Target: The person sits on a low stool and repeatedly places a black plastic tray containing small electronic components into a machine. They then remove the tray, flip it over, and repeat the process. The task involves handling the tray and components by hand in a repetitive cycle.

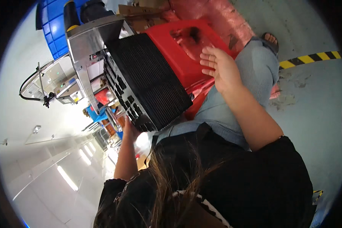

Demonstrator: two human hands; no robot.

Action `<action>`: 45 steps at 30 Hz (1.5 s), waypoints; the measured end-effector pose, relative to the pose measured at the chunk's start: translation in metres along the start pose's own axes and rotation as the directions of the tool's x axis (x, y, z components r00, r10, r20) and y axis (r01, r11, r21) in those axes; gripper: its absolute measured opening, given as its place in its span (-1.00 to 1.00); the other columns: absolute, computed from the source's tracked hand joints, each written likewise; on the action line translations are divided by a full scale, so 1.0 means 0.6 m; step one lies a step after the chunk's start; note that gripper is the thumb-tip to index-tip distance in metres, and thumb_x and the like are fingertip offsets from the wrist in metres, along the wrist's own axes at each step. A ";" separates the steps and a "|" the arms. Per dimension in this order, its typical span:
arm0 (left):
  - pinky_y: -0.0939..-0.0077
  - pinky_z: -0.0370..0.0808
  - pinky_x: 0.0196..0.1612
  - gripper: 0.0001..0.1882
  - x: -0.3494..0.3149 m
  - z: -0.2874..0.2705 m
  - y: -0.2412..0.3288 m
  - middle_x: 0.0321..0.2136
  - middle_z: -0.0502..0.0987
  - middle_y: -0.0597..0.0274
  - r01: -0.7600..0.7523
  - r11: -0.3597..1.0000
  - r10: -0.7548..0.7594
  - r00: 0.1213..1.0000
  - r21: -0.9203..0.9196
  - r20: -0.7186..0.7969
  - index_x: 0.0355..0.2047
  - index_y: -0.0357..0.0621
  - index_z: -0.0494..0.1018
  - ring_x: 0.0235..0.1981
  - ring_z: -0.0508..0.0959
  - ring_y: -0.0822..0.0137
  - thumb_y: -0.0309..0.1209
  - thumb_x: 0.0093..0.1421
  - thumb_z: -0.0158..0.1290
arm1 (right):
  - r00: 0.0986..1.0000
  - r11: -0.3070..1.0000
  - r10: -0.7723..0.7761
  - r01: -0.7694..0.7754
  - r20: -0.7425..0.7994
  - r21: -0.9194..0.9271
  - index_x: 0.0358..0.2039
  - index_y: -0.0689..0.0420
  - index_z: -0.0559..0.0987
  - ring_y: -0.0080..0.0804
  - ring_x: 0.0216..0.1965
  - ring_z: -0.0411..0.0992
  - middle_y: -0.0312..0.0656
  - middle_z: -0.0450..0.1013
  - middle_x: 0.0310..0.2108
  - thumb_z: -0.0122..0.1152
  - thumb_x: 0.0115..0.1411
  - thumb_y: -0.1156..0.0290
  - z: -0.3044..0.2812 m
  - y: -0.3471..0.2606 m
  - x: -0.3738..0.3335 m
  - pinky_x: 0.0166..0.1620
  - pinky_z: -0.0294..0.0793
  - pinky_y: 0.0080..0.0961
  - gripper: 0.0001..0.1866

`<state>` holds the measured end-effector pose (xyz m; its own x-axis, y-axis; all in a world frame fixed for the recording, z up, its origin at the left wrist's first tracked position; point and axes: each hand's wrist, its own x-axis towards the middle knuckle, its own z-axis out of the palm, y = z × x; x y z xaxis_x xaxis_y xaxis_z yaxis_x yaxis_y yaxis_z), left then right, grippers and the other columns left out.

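Observation:
A large black box with a ribbed, heat-sink-like top point(150, 78) sits tilted in front of me, one end close to my lap. Along its left face runs a metal panel with several ports and cutouts point(123, 95). At the near-left corner of that panel is my left hand point(130, 130), gripping the box's edge; part of the fingers is hidden behind it. My right hand point(223, 69) is raised to the right of the box, with palm showing and fingers spread, holding nothing. Below and beyond it stands a red plastic stool point(174, 45) with a dark-stained opening.
Past the box's far end is a metal frame point(83, 45), with blue bins point(57, 28) behind it. Cardboard point(142, 22) lies beyond the stool. Yellow-and-black tape point(311, 59) marks the floor on the right. My jeans-clad leg point(260, 62) is beside the stool.

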<state>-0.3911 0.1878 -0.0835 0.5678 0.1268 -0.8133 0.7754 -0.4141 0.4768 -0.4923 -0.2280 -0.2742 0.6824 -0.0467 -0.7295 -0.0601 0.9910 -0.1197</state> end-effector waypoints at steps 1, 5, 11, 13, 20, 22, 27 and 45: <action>-0.08 0.42 0.08 -0.26 0.019 0.022 -0.007 0.05 0.49 0.14 -0.037 0.997 0.023 0.983 -0.071 -0.182 0.14 0.03 0.38 0.04 0.50 0.11 0.33 0.29 -0.31 | 1.000 1.000 -0.012 0.012 0.016 -0.003 -0.11 0.14 0.55 -0.33 -0.12 0.46 -0.17 0.53 -0.17 0.17 0.20 0.11 -0.002 0.002 0.004 -0.08 0.42 -0.30 -0.62; 0.16 0.54 0.01 -0.25 0.013 0.048 -0.004 -0.17 0.62 0.05 -0.126 0.983 0.116 0.990 -0.134 -0.085 0.01 -0.14 0.46 -0.14 0.62 0.08 0.29 0.31 -0.29 | 0.999 0.999 -0.020 0.021 0.038 -0.037 -0.17 0.11 0.54 -0.31 -0.21 0.48 -0.18 0.53 -0.18 0.17 0.17 0.07 -0.005 0.015 0.044 -0.13 0.44 -0.25 -0.62; 0.30 0.33 0.20 -0.30 0.075 0.049 -0.029 0.08 0.47 0.11 -0.255 0.965 0.233 0.942 -0.066 -0.242 0.14 -0.10 0.37 0.13 0.45 0.20 0.24 0.31 -0.19 | 0.993 0.969 -0.081 0.058 -0.085 -0.239 -0.10 0.09 0.51 -0.21 -0.16 0.47 -0.17 0.53 -0.18 0.16 0.20 0.03 -0.012 0.024 0.112 -0.08 0.43 -0.15 -0.57; 0.32 0.40 0.11 -0.40 0.113 -0.033 -0.090 -0.08 0.53 0.17 -0.319 0.948 0.304 0.908 -0.007 -0.288 0.10 -0.10 0.41 0.02 0.50 0.28 0.14 0.37 -0.21 | 0.996 0.935 -0.013 -0.018 -0.085 -0.354 -0.09 0.06 0.50 -0.18 -0.16 0.46 -0.17 0.53 -0.16 0.15 0.20 0.02 -0.016 0.055 0.132 -0.06 0.42 -0.11 -0.58; 0.02 0.35 0.06 -0.27 0.100 0.092 -0.124 -0.15 0.55 -0.22 -0.628 0.753 0.658 0.725 0.197 -0.206 0.01 -0.27 0.44 -0.02 0.50 -0.15 0.17 0.40 -0.40 | 0.998 0.799 0.033 -0.063 -0.060 -0.598 0.21 0.10 0.35 -0.20 0.15 0.30 -0.14 0.33 0.17 -0.14 0.23 -0.29 -0.057 -0.011 0.228 0.21 0.23 -0.09 -0.21; 0.19 0.27 0.22 -0.18 0.162 0.118 -0.189 -0.02 0.51 -0.18 -0.644 0.704 0.650 0.754 -0.300 -0.093 0.09 -0.46 0.36 0.15 0.42 0.03 0.20 0.34 -0.22 | 0.994 0.704 -0.103 0.057 -0.023 -0.708 0.15 0.28 0.38 -0.16 0.02 0.34 0.01 0.38 0.04 0.02 0.08 -0.47 0.052 -0.026 0.173 -0.07 0.42 -0.16 0.01; 0.19 0.21 0.30 0.21 0.078 0.099 -0.157 0.21 0.23 -0.43 -0.591 0.805 0.591 0.807 -0.056 -0.018 0.32 -0.43 0.04 0.25 0.30 -0.14 0.41 0.02 0.05 | 0.832 0.254 -0.479 0.438 0.282 -0.862 -0.08 0.28 0.53 -0.48 -0.38 0.34 -0.24 0.47 -0.30 0.05 0.14 -0.39 0.313 0.009 0.083 -0.29 0.33 -0.36 -0.16; 0.04 0.38 0.11 0.02 0.067 0.108 -0.087 0.19 0.19 -0.40 -0.569 0.819 0.552 0.817 0.075 0.163 0.39 -0.27 -0.22 0.11 0.41 -0.22 -0.03 0.18 0.12 | 0.873 -0.204 -0.243 0.380 0.422 -0.902 0.14 0.44 0.41 -0.17 0.06 0.41 0.04 0.41 0.11 0.10 0.22 -0.22 0.407 0.111 0.161 0.13 0.39 -0.31 -0.13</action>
<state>-0.4265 0.1565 -0.1628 0.8475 -0.2720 -0.4557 0.2914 -0.4793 0.8279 -0.2526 -0.1357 -0.1885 0.9182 -0.2286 -0.3235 -0.3860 -0.3330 -0.8603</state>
